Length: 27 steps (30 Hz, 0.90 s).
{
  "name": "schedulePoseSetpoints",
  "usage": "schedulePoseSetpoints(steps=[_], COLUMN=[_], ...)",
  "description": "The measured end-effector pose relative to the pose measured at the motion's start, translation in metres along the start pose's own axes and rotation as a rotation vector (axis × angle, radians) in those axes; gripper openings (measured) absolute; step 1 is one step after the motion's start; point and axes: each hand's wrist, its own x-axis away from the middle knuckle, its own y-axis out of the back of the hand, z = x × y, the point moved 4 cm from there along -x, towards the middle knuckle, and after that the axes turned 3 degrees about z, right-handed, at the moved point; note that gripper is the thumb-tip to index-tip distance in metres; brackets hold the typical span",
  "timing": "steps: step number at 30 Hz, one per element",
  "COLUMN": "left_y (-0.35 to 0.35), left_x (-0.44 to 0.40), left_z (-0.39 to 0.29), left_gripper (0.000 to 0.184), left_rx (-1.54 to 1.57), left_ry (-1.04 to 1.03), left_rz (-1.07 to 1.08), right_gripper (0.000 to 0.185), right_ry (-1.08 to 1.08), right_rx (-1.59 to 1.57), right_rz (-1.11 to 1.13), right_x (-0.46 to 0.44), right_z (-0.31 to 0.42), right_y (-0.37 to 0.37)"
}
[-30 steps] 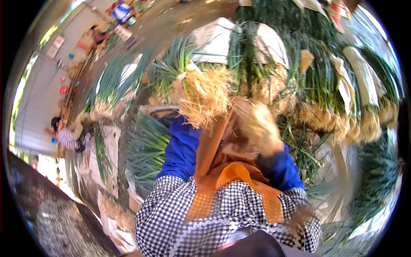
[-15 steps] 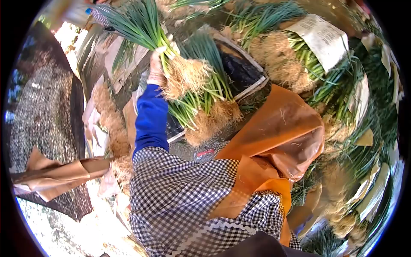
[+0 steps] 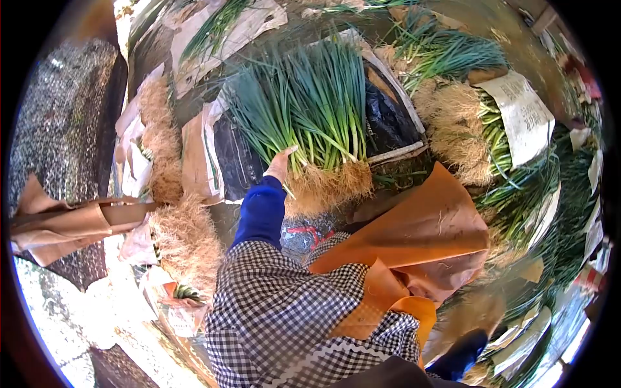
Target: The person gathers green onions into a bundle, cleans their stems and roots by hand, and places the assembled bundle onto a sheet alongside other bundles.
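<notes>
My left hand rests at the left side of a spread of spring onions, touching the stems just above the pale roots. Its visible fingers are stretched out and not wrapped round a bunch. These onions lie side by side, green leaves pointing away from me and roots toward me, on a dark sheet with a light edge. Of my right arm only a dark blue sleeve shows at the lower right; the hand itself cannot be made out.
Paper-wrapped spring onions lie at the right, with loose leaves behind. Root bundles line the left, beside brown paper and a dark mesh sheet. An orange apron-like sheet covers my lap.
The bunch my left hand held up now lies among the others on the dark sheet. That hand has moved down and toward me, and its grip has opened. A blue right sleeve shows more clearly.
</notes>
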Motion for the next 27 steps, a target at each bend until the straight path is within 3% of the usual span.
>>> schedulePoseSetpoints(steps=[1, 2, 3, 4, 5, 6, 7, 8, 9, 10, 12, 13, 16, 20, 22, 24, 25, 26, 27], left_y=[-0.003, -0.013, -0.026, -0.032, -0.020, -0.049, -0.056, -0.060, -0.060, -0.060, -0.071, -0.077, -0.094, -0.116, -0.118, -0.118, -0.118, -0.117, -0.117], left_x=[0.004, 0.013, 0.025, 0.036, 0.021, 0.047, 0.046, 0.044, 0.042, 0.037, 0.036, 0.040, 0.045, 0.050, 0.044, 0.040, 0.040, 0.041, 0.043], left_z=[-0.002, -0.009, -0.020, -0.027, -0.014, -0.038, -0.032, -0.026, -0.013, -0.005, -0.008, -0.009, -0.015, -0.023, -0.018, -0.018, -0.017, -0.017, -0.020], left_gripper=[0.072, 0.081, 0.083, 0.085, 0.089, 0.095, 0.100, 0.105, 0.109, 0.111, 0.110, 0.108, 0.101, 0.092, 0.087, 0.079, 0.078, 0.076, 0.075], left_rx=[-0.043, -0.087, -0.242, -0.404, -0.706, -0.699, -0.781, -0.860, -1.038, -1.204, -1.388, -1.452, -1.487, -1.719, -1.741, -1.759, -1.747, -1.734, -1.710], left_ry=[-0.015, -0.023, -0.229, -0.431, -0.546, -0.377, -0.310, -0.241, -0.218, -0.233, -0.298, -0.295, -0.366, -0.230, -0.172, -0.144, -0.155, -0.167, -0.157], left_rz=[-0.163, -0.327, -0.421, -0.514, -0.584, -0.541, -0.527, -0.512, -0.536, -0.597, -0.639, -0.649, -0.566, -0.348, -0.277, -0.236, -0.223, -0.215, -0.210], right_gripper=[0.033, 0.032, 0.032, 0.031, 0.031, 0.034, 0.030, 0.030, 0.030, 0.031, 0.037, 0.041, 0.055, 0.058, 0.035, 0.024, 0.021, 0.017, 0.014], right_ry=[0.072, -0.031, 0.351, 0.902, 0.766, 0.630, 0.664, 0.712, 1.016, 0.795, 0.879, 1.097, 1.311, 1.276, 1.311, 1.194, 1.106, 1.278, 0.424], right_rx=[0.138, 0.184, 0.813, 1.333, 1.321, 1.310, 1.084, 1.282, 1.099, 0.739, 0.725, 0.769, 0.953, 1.223, 1.375, 1.262, 1.064, 0.637, 0.468], right_rz=[0.054, 0.061, 0.320, 0.329, 0.381, 0.422, 0.587, 0.583, 0.755, 0.962, 1.183, 1.219, 1.107, 1.090, 1.216, 1.235, 1.296, 1.306, 1.284], right_x=[-0.027, -0.080, -0.121, -0.154, -0.150, -0.142, -0.145, -0.165, -0.144, -0.111, -0.119, -0.108, -0.106, -0.095, -0.096, -0.109, -0.119, -0.126, -0.135], right_z=[0.025, 0.026, 0.042, 0.056, 0.104, 0.156, 0.179, 0.174, 0.195, 0.226, 0.203, 0.199, 0.154, 0.124, 0.104, 0.106, 0.116, 0.132, 0.157], right_y=[-0.009, 0.009, -0.015, -0.037, -0.105, -0.178, -0.234, -0.283, -0.339, -0.394, -0.485, -0.527, -0.646, -0.732, -0.759, -0.772, -0.770, -0.756, -0.745])
